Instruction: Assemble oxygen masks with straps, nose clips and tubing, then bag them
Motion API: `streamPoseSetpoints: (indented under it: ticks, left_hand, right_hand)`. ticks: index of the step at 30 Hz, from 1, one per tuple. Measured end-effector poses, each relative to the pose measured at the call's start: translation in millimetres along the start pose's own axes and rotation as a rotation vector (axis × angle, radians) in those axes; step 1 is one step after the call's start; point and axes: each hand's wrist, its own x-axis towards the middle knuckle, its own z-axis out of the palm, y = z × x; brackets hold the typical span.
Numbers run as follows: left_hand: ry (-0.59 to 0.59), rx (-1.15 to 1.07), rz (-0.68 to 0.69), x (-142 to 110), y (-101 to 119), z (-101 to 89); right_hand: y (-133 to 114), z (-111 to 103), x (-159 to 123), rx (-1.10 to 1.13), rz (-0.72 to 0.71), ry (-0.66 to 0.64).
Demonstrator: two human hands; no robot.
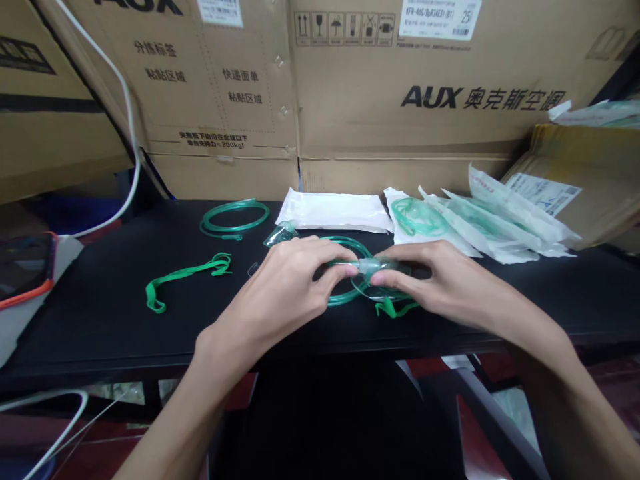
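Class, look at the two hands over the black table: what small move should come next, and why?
Probably a gentle push inward, keeping both parts in line: the left hand pinches the green tube right at the clear connector, which the right hand steadies. Whether the joint is fully seated cannot be seen.

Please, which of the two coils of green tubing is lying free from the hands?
The left coil, behind the loose green strap. Neither hand touches it; the other coil lies between the left hand and the right hand.

Dim indoor light, soft blur, faint glare, edges stretched by distortion.
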Motion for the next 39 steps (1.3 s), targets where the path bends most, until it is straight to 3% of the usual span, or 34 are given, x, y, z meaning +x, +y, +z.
streamPoseSetpoints:
  ticks: [7, 13, 39]
  left_hand:
    - [-0.156, -0.053, -0.114, -1.0, -3.5, -5.2]
    - [-0.215, -0.076, -0.106, -1.7, -7.0, -8.5]
    - [-0.154, 0.053, 0.019, 0.0, -4.9, -4.9]
  right_hand:
    - [2.3, -2.9, 1.5, -0.076, -0.069, -0.007]
    - [3.4, -3.3, 0.4, -0.088, -0.149, 0.015]
    - [-2.0, 4.3, 1.3, -0.061, -0.083, 0.031]
